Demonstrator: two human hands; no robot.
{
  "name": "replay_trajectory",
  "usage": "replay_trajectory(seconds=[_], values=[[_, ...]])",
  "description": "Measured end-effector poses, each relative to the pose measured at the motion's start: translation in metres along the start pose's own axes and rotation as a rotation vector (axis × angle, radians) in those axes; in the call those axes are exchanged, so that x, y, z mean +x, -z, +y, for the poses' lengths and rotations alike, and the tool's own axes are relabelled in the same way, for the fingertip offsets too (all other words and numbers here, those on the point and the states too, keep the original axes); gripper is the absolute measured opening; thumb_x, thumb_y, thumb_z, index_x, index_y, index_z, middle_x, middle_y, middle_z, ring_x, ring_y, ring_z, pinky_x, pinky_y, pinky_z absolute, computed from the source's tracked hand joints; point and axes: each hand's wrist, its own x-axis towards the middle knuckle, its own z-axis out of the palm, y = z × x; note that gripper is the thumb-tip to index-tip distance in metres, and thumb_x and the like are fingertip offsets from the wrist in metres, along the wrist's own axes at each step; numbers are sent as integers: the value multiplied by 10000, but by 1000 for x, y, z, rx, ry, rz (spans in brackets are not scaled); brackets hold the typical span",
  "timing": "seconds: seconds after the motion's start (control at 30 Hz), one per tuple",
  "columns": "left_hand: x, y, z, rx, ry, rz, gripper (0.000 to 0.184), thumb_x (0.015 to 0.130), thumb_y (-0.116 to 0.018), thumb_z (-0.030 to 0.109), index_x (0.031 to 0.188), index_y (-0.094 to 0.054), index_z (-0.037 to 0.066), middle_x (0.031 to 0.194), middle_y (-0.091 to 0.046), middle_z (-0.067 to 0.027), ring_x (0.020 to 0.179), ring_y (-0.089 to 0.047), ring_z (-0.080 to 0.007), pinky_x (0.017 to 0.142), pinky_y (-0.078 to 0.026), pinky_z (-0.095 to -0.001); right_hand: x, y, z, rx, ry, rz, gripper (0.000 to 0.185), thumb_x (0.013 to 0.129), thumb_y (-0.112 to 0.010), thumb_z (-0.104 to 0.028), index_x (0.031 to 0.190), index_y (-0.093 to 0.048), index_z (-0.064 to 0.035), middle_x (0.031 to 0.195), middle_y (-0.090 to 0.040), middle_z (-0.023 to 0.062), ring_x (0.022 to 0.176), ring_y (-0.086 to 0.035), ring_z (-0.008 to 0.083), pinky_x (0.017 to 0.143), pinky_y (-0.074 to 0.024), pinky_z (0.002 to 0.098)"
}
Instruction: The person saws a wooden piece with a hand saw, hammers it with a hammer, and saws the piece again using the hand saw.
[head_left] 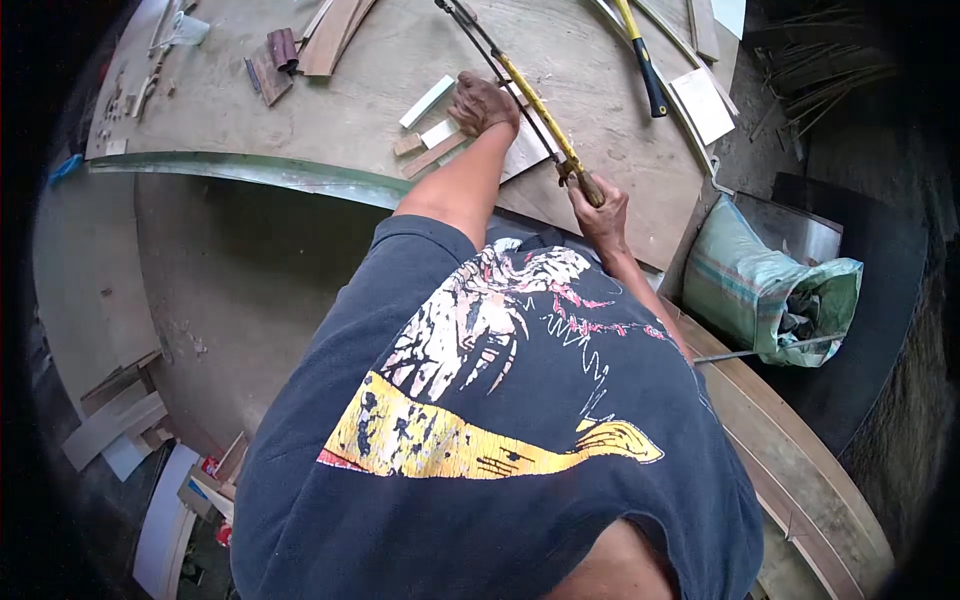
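Note:
My right hand is wrapped round the handle of a hacksaw with a yellow frame and a thin dark blade. The saw points away from me and to the left over the worktable. Just left of the blade, my left hand is closed and pressed down near the table; what lies under its fingers is hidden. A pale strip and a brown wooden strip lie beside that hand. Partly beneath the saw and my left wrist sits a white flat piece.
A hammer-like tool with a yellow and black handle lies at the right of the plywood worktable. Near it is a white sheet. An open woven sack stands right of the table. Wooden boards lie at the back.

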Motion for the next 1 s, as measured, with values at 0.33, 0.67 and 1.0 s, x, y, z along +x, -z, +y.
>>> replay_trajectory(seconds=[0.33, 0.67, 1.0], values=[[-6, 12, 2, 82, -116, 55, 181, 786, -499, 158, 937, -464, 64, 945, -557, -84, 944, -506, -235, 815, -346, -361, 33, -28, -4, -55, 90, 24, 151, 707, -616, -149, 683, -561, -10, 573, -513, 210, 531, -548, 358, 464, -400, 367], [5, -16, -7, -26, -60, 117, 401, 702, -657, 277, 950, -466, 26, 928, -585, -138, 886, -558, -287, 765, -407, -384, 14, -10, -4, -55, 1, 14, 201, 708, -611, -142, 617, -517, 10, 538, -486, 214, 449, -530, 310, 437, -390, 360], [-1, 2, 0, 36, -78, 5, 408, 746, -589, 228, 1049, -416, 17, 1011, -556, -135, 1048, -471, -266, 888, -303, -394, 31, -22, -8, -80, 144, 0, 192, 717, -596, -166, 639, -526, -5, 575, -508, 204, 493, -537, 328, 454, -395, 366]])
